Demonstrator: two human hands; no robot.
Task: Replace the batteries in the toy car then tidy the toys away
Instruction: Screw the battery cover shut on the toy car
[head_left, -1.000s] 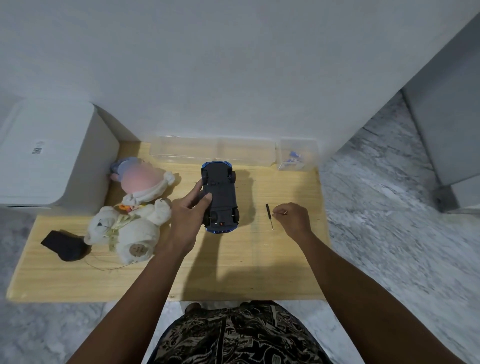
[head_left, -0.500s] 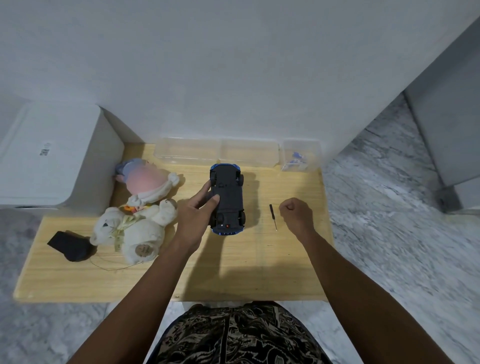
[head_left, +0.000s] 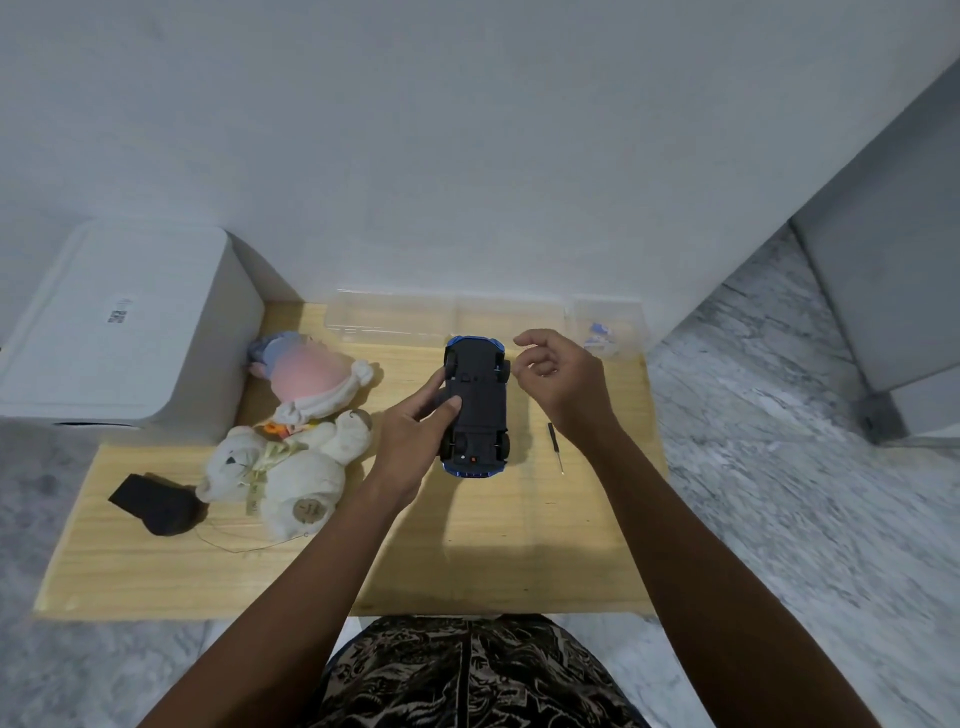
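Note:
A blue toy car (head_left: 477, 410) lies upside down on the wooden table (head_left: 467, 545), its black underside facing up. My left hand (head_left: 415, 436) grips the car's left side, thumb on the underside. My right hand (head_left: 561, 379) hovers beside the car's front right wheel with fingers loosely curled and nothing in them. A small black screwdriver (head_left: 555, 446) lies on the table just right of the car, below my right wrist.
A white teddy bear (head_left: 283, 467) and a doll (head_left: 306, 376) lie left of the car, with a black pouch (head_left: 153, 501) further left. Clear plastic boxes (head_left: 452, 318) line the wall; a smaller clear box (head_left: 605, 327) holds blue items. A white box (head_left: 119, 332) stands at left.
My right hand has left the screwdriver on the table and risen up toward the front of the car. My left hand keeps its hold on the car.

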